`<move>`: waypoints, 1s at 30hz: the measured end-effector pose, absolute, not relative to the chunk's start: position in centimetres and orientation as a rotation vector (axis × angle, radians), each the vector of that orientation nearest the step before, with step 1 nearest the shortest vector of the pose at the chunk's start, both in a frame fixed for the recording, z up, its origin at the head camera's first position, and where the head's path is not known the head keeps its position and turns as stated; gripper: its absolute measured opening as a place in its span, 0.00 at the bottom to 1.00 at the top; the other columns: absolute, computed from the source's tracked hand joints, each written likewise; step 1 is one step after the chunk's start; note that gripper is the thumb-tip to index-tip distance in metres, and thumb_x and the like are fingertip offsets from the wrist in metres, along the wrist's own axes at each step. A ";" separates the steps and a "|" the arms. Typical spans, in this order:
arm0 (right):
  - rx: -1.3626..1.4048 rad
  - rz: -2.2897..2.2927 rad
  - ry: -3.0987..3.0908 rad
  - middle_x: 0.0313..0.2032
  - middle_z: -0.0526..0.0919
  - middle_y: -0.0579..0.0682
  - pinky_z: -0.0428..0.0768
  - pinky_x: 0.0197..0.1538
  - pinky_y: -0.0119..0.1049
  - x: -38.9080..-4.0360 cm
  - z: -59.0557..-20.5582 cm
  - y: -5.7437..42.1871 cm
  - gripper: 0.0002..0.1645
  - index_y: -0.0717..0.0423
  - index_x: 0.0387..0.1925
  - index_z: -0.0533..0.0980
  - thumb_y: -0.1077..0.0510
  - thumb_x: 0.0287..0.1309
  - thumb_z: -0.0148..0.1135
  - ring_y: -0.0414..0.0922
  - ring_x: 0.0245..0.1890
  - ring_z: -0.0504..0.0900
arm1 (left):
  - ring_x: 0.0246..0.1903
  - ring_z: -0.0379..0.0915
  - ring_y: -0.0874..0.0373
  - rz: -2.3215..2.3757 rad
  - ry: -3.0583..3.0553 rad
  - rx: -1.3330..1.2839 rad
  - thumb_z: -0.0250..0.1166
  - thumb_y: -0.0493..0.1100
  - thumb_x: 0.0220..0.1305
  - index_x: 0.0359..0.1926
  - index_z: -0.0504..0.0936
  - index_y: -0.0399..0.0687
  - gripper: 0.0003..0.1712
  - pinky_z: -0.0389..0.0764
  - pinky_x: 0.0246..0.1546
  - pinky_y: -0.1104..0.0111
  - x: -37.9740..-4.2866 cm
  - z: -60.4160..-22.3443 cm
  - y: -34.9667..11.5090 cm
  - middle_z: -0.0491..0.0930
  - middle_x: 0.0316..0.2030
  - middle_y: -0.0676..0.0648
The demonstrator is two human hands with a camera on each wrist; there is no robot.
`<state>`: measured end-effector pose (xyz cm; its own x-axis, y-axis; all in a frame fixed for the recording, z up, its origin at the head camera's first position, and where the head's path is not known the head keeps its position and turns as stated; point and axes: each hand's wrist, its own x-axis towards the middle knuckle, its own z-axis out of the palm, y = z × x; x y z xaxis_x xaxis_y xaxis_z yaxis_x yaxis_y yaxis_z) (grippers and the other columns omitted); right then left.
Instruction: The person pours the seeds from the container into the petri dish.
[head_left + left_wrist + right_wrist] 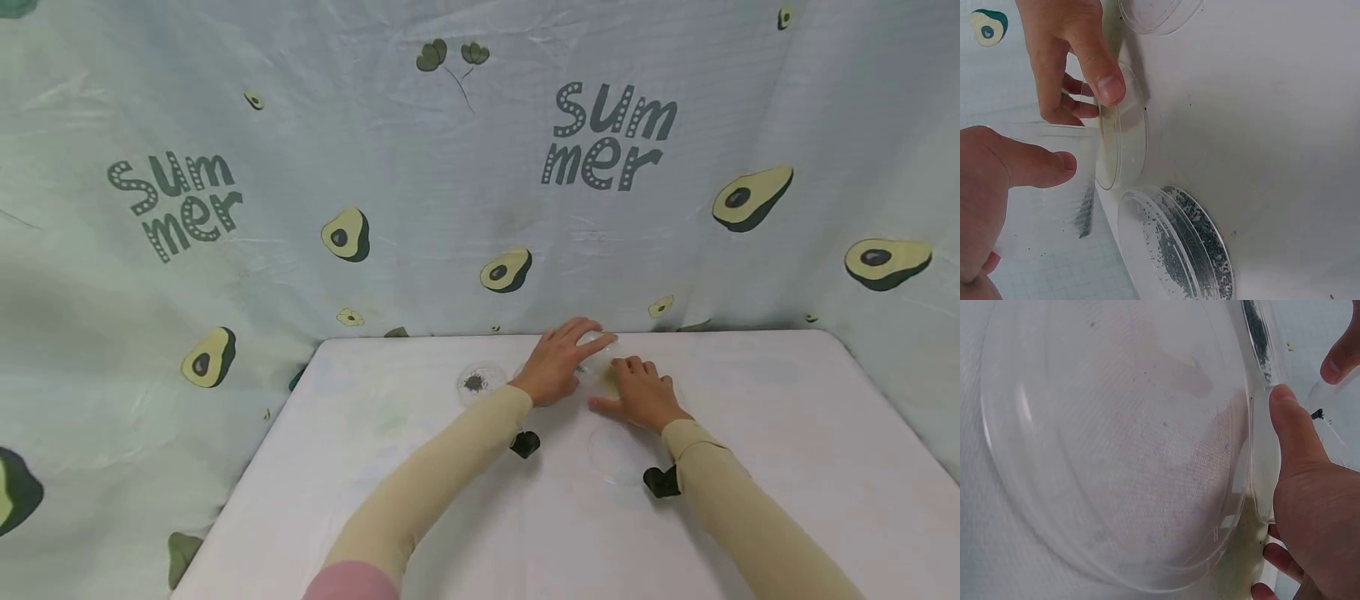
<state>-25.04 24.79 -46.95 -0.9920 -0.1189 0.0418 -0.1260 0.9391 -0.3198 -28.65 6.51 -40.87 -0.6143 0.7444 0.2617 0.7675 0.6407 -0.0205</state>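
My left hand [558, 362] grips a tilted clear plastic cup [1047, 200], with its thumb along the wall. Dark granules cling inside the cup. Across from it, my right hand [641, 392] holds a clear petri dish [1132, 140] by its rim, thumb on the near side and fingers curled at the far side. The cup's mouth faces this dish. Beside the dish, under my left hand, stands another petri dish [1175, 250] with dark granules. A clear round dish or lid [1116, 444] lies on the table, nearer the body than my right hand.
A further petri dish [491, 375] with a small heap of dark granules stands left of my left hand. The white table [787, 467] ends at a patterned curtain [420, 183] behind the hands. A few dark specks lie on the tabletop.
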 end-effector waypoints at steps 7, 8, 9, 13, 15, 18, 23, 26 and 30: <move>0.182 0.518 -3.082 0.63 0.64 0.70 0.64 0.56 0.74 -24.6 -46.9 25.1 0.56 0.65 0.67 0.62 0.29 0.51 0.63 0.68 0.62 0.61 | 0.73 0.48 0.60 -0.062 -2.589 -1.270 0.70 0.37 0.55 0.73 0.56 0.71 0.50 0.69 0.64 0.61 -28.8 -40.6 6.9 0.57 0.71 0.56; 0.180 0.517 -3.083 0.63 0.64 0.70 0.63 0.56 0.74 -24.6 -46.9 25.1 0.56 0.65 0.67 0.62 0.29 0.51 0.63 0.68 0.62 0.61 | 0.73 0.48 0.60 -0.053 -2.586 -1.282 0.70 0.37 0.55 0.73 0.56 0.71 0.50 0.69 0.64 0.61 -28.7 -40.5 6.9 0.57 0.71 0.56; 0.176 0.518 -3.084 0.64 0.64 0.70 0.63 0.56 0.74 -24.6 -46.9 25.1 0.56 0.65 0.67 0.62 0.29 0.51 0.64 0.68 0.62 0.61 | 0.73 0.48 0.61 -0.040 -2.581 -1.292 0.70 0.36 0.56 0.73 0.56 0.71 0.50 0.69 0.64 0.61 -28.7 -40.4 6.9 0.57 0.71 0.56; 0.168 0.512 -3.085 0.64 0.64 0.70 0.63 0.56 0.74 -24.5 -46.9 25.0 0.55 0.65 0.67 0.62 0.30 0.52 0.63 0.68 0.62 0.61 | 0.73 0.47 0.61 0.035 -2.548 -1.319 0.69 0.37 0.58 0.72 0.57 0.72 0.47 0.68 0.65 0.61 -28.7 -39.9 7.0 0.57 0.71 0.57; 0.169 0.514 -3.085 0.64 0.64 0.70 0.63 0.56 0.74 -24.5 -46.9 25.0 0.55 0.65 0.67 0.61 0.31 0.52 0.63 0.68 0.62 0.61 | 0.73 0.48 0.61 0.071 -2.528 -1.328 0.68 0.37 0.59 0.72 0.58 0.72 0.46 0.69 0.65 0.62 -28.7 -39.8 7.1 0.57 0.71 0.57; 0.184 0.518 -3.085 0.63 0.63 0.70 0.64 0.55 0.74 -24.5 -46.9 25.0 0.55 0.65 0.67 0.61 0.31 0.52 0.63 0.68 0.62 0.61 | 0.73 0.47 0.61 0.097 -2.516 -1.338 0.66 0.37 0.61 0.72 0.58 0.71 0.44 0.68 0.65 0.61 -28.8 -39.5 7.1 0.57 0.71 0.57; 0.212 0.535 -3.071 0.64 0.63 0.70 0.63 0.55 0.74 -24.5 -47.0 25.0 0.55 0.65 0.68 0.61 0.30 0.53 0.62 0.68 0.63 0.60 | 0.74 0.46 0.60 0.110 -2.520 -1.348 0.64 0.35 0.62 0.73 0.57 0.71 0.44 0.68 0.66 0.60 -28.9 -39.2 7.0 0.57 0.72 0.57; 0.223 0.533 -3.061 0.65 0.62 0.70 0.63 0.55 0.74 -24.6 -47.2 25.1 0.55 0.65 0.69 0.60 0.30 0.53 0.62 0.68 0.63 0.60 | 0.74 0.46 0.60 0.124 -2.512 -1.352 0.64 0.35 0.62 0.73 0.56 0.71 0.45 0.67 0.66 0.59 -29.1 -39.1 6.9 0.56 0.72 0.57; 0.223 0.523 -3.050 0.65 0.62 0.69 0.63 0.55 0.73 -24.6 -47.3 25.1 0.55 0.64 0.69 0.60 0.31 0.53 0.62 0.68 0.63 0.60 | 0.74 0.47 0.60 0.149 -2.478 -1.359 0.63 0.34 0.62 0.73 0.57 0.70 0.44 0.69 0.65 0.59 -29.4 -39.2 6.7 0.57 0.72 0.57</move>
<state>-24.62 25.14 -47.30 -0.9889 -0.1347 0.0623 -0.1478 0.9329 -0.3284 -29.36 6.71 -39.22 -0.5016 0.8370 0.2188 0.8047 0.5443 -0.2372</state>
